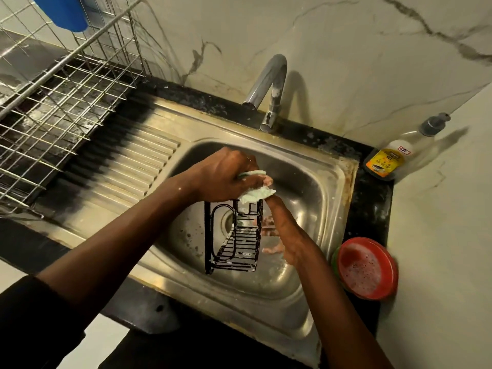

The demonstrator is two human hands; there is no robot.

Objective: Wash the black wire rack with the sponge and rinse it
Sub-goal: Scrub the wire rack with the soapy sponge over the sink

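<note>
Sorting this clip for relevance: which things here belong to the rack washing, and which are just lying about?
In use: black wire rack, sponge, left hand, right hand, sink, tap.
Lying about: soap bottle, red bowl, dish drainer, blue cup.

black wire rack (pixel 234 238) sudsy, upright over sink basin | sponge (pixel 255 194) foamy, atop it

Dim warm light, hard shadows, wide-angle bending and soft edges.

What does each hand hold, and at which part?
The left hand grips the sponge; the right hand holds the black wire rack by its right side.
</note>
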